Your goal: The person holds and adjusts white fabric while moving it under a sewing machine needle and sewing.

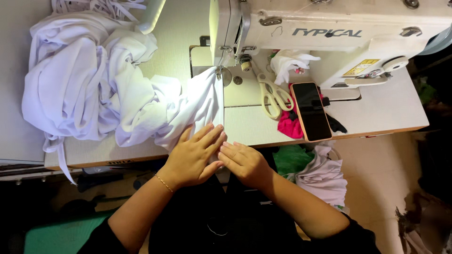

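Here, the white cloth (117, 89) lies heaped across the left of the sewing table (376, 113), one strip of it running from the table's near edge straight up to the needle of the white sewing machine (329, 33). The left hand (193, 155) lies flat on that strip's near end, fingers straight and close together, gripping nothing. The right hand (242, 162) sits just beside it, fingers curled, tips touching the left hand's edge; whether it pinches cloth I cannot tell. To the right lie one pair of scissors (273, 96), one phone (310, 110) and one pink scrap (289, 126).
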